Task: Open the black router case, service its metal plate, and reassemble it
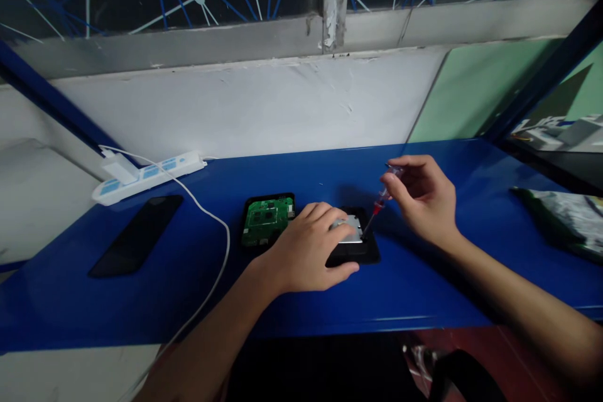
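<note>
1. Blue tabletop (424,308) beneath all the work, with a white wall (264,107) behind.
2. Toward the left end, a white power strip (162,174) with a plugged-in white adapter (120,168); near it, a black smartphone (136,235), lying flat.
3. At the right edge, a shiny packet (572,220).
4. Over the black casing half (372,255), the left hand (311,248), palm down, fingers slightly spread, fingertips on the silver metal plate (356,223), thumb apart near the casing's front edge.
5. Right of it, the right hand (426,198), thumb and fingers pinching the handle of a screwdriver.
6. Just left of that casing half, partly behind the left hand, a black open housing (244,231) with a green circuit board (266,217) inside.
7. Within the casing half, the plate, partly covered by fingers.
8. Tilted down to the plate's right edge, the slim screwdriver (378,206), clear-handled with a red collar; exact tip contact too small to tell.
</note>
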A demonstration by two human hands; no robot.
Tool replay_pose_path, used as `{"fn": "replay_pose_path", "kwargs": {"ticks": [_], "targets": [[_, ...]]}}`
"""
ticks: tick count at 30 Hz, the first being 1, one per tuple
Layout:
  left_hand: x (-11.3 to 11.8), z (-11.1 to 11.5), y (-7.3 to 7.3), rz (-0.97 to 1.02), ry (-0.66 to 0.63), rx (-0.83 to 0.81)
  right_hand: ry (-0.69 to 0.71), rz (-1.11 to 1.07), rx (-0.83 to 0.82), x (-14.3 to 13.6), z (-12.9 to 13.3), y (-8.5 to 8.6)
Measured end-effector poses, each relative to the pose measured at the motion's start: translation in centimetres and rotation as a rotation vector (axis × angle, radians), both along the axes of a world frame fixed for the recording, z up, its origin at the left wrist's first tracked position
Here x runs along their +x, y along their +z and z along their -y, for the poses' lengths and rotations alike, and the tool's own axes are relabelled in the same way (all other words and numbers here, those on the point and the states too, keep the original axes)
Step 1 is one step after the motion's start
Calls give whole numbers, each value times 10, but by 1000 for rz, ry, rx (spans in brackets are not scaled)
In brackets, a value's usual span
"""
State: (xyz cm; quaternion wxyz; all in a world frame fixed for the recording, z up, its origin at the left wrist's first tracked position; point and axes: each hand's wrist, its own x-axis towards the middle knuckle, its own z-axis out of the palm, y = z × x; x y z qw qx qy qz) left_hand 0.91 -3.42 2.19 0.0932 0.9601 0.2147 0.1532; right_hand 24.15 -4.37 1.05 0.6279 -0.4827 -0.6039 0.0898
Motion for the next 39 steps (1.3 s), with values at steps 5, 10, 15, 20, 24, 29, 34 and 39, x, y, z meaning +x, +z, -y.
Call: {"fn": "replay_pose_path", "kwargs": {"ticks": [5, 10, 15, 20, 24, 29, 34, 39], "targets": [[0, 0, -1, 3, -14, -4, 20, 5, 5, -1, 1, 1], [-1, 0, -1, -5, -19, -10, 8, 36, -4, -1, 2, 1], [-1, -1, -2, -2, -26, -5, 14, 34, -3, -2, 3, 1], [1, 0, -3, -3, -33, 3, 19, 54, 12, -2, 4, 2], [1, 0, -3, -3, -33, 7, 39, 75, 35, -1, 6, 2], [1, -1, -3, -4, -29, 2, 134, 84, 46, -3, 9, 3], [1, -1, -3, -11, -28, 2, 247, 55, 37, -7, 13, 4], [1, -1, -4, -23, -30, 4, 271, 56, 39, -8, 16, 5]]}}
